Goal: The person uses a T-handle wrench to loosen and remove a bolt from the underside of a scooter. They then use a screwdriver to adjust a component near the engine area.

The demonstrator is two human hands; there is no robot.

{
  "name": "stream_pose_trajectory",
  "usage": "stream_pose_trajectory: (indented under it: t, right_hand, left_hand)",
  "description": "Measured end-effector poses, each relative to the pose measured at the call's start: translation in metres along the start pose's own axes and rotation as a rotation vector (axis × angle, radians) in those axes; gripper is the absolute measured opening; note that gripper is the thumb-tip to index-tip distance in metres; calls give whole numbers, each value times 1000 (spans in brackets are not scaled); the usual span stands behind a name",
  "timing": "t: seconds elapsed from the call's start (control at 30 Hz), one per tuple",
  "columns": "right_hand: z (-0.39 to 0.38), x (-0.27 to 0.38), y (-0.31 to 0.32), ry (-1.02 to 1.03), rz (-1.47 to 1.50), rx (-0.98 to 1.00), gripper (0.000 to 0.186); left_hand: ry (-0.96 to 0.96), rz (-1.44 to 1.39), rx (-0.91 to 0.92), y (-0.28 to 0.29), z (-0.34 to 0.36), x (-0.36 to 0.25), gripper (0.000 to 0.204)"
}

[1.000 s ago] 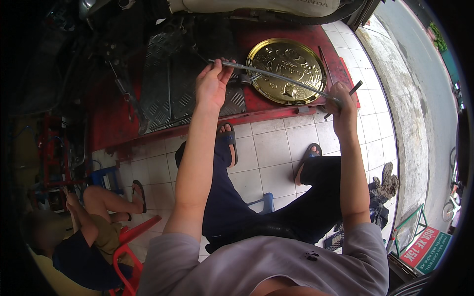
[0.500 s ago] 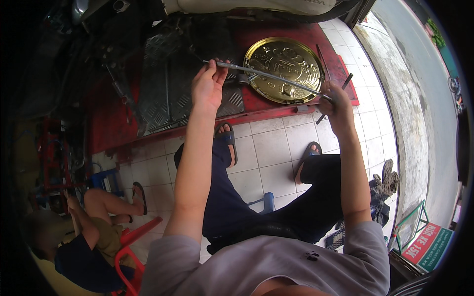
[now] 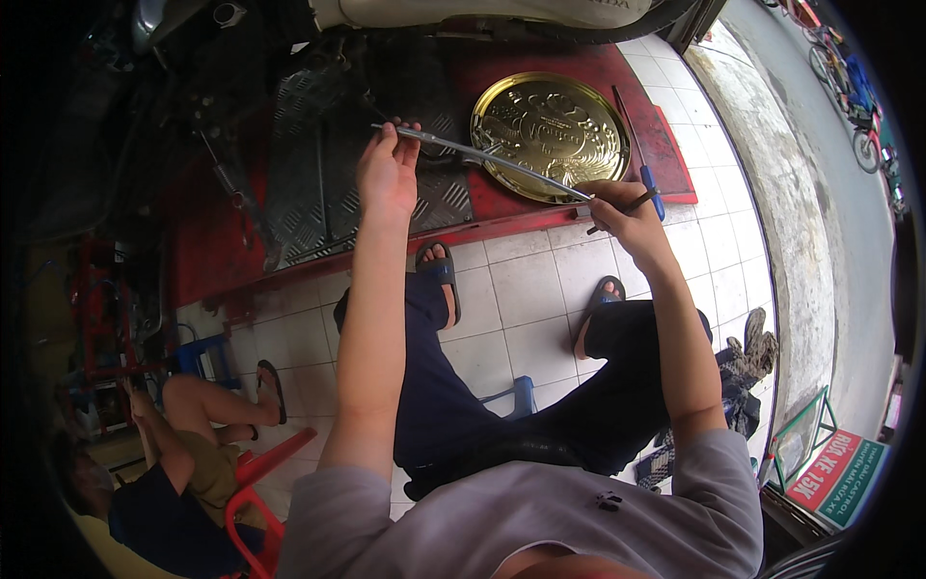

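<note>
A long thin silver metal rod, thicker toward its left end, slants down to the right between my two hands. My left hand pinches the thicker end between thumb and fingers, palm turned up. My right hand is closed round the rod's lower right end. A short dark bar also sticks out from the same fingers; its middle is hidden by them. Beneath the rod a round gold embossed tray lies on the red platform. A screwdriver with a blue handle lies just beyond my right hand.
A dark ribbed metal plate covers the platform's left part. Motorcycle bodywork spans the far side. At the lower left a person sits by a red chair. A blue stool shows between my legs.
Both hands and the rod have shifted left, my right hand the most and slightly nearer. The screwdriver's blue handle has come into sight. Motorbikes have appeared on the street.
</note>
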State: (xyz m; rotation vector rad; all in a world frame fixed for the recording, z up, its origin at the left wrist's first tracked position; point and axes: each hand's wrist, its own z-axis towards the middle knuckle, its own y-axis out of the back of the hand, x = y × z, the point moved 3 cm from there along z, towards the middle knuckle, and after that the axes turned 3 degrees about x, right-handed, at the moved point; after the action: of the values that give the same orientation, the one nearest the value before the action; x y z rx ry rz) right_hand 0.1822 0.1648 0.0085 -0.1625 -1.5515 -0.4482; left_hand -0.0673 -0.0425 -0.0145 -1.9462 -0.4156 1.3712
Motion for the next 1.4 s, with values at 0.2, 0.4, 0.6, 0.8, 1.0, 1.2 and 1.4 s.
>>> stream_pose_trajectory:
  t: [0.2,0.4,0.6,0.8,1.0,1.2,1.4]
  right_hand:
    - [-7,31,-23,453,-465,-84,31]
    - [-9,32,-35,609,-649,-73,40]
    - [-6,43,-40,555,-595,-52,35]
    - [-3,37,-46,524,-512,-36,29]
    - [-2,41,-53,484,-479,-25,27]
    - [-5,40,-51,579,-496,-74,27]
    - [-19,46,-47,726,-525,-177,27]
  left_hand:
    - [43,-107,-12,12,2,-7,16]
    - [39,-106,-44,8,-2,-19,18]
    - [29,-128,-19,8,-9,-25,16]
    - [43,-111,-33,14,-10,-29,19]
    - [53,-37,-65,23,-12,-31,18]
    - [52,-44,-57,24,-9,-28,16]
    - [134,-137,0,8,-12,-16,14]
